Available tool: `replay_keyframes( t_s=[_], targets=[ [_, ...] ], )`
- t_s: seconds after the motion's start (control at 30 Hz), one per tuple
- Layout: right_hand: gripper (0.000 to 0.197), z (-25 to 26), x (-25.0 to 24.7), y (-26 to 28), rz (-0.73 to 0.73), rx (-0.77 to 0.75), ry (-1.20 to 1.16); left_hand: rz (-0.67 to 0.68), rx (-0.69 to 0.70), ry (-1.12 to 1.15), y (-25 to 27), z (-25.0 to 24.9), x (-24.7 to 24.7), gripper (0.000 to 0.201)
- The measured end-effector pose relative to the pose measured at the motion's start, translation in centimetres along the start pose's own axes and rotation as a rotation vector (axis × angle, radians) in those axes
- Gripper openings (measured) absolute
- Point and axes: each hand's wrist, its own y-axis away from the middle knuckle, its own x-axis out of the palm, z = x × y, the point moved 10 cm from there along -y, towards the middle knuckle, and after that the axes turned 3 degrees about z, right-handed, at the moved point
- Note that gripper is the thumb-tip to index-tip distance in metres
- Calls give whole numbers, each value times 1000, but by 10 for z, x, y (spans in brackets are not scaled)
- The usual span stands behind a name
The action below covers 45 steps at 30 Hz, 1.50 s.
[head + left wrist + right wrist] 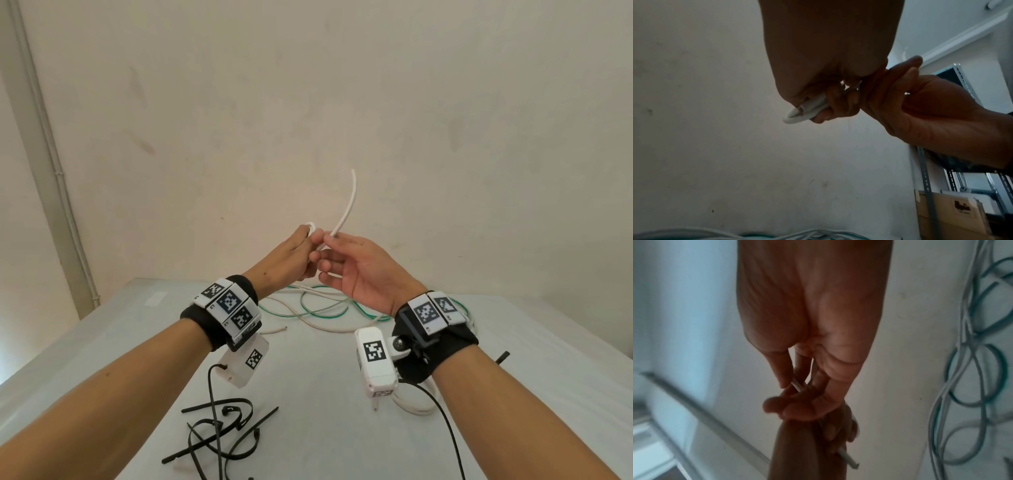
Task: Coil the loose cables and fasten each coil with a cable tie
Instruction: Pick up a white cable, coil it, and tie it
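Note:
Both hands are raised above the table [325,377] and hold one white cable [346,212]. My left hand [307,248] grips a small folded loop of the white cable [803,112], which sticks out past its fingers. My right hand [328,240] pinches the cable just right of that loop between thumb and forefinger. The pinch on the white cable [797,386] shows in the right wrist view, with a cut end [849,461] poking out below the left hand. A free length curves up toward the wall. A tangle of white and green cables [322,308] lies on the table beneath.
Several black cable ties [219,431] lie in a heap at the near left. Another white cable [414,406] lies under my right wrist, and a black tie end [501,356] lies to its right. A short white cable end [274,329] rests near the left wrist. The wall stands close behind.

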Motion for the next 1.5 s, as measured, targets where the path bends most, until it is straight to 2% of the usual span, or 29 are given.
replay_keyframes(
  t_s=[0.13, 0.23, 0.4, 0.47, 0.53, 0.57, 0.63, 0.67, 0.7, 0.77, 0.83, 1.03, 1.1, 1.2, 1.33, 1.5],
  targets=[
    [22, 16, -4, -4, -106, -121, 239, 12, -27, 47, 2, 0, 5, 54],
    [21, 26, -24, -3, -261, -180, 175, 53, -91, 191, 7, -2, 10, 65],
    [24, 14, -49, 5, -404, -29, 172, 88, -112, 181, 13, -3, 9, 49],
    [32, 11, -53, 11, -462, 34, 307, 97, -137, 222, 14, 0, 8, 46],
    [38, 21, -54, 16, -532, 10, 572, 108, -177, 267, 16, 5, 8, 45],
    [37, 31, -51, 17, -546, -57, 725, 116, -197, 293, 16, 8, 8, 45],
    [19, 45, -32, 14, -468, -195, 970, 130, -234, 356, 16, 13, 9, 45],
    [17, 43, -22, 11, -393, -219, 1019, 137, -247, 390, 16, 15, 9, 46],
    [25, 38, -14, 8, -322, -212, 1015, 142, -254, 427, 15, 15, 9, 46],
    [42, 27, -10, 3, -255, -175, 909, 143, -251, 503, 14, 14, 9, 46],
    [47, 18, -12, 0, -258, -165, 749, 124, -245, 566, 13, 13, 7, 47],
    [40, -17, -7, -2, -268, -46, -76, -57, -214, 822, 11, 11, 0, 48],
    [39, -22, -2, -3, -259, -16, -241, -130, -211, 850, 12, 12, -2, 47],
    [38, -24, 0, -1, -261, 30, -340, -195, -204, 847, 13, 11, -3, 47],
    [40, -25, -3, 1, -277, 53, -354, -236, -218, 780, 15, 9, 1, 48],
    [44, -25, -16, 5, -443, -1, -270, -252, -239, 710, 14, 6, 6, 48]
  ],
)
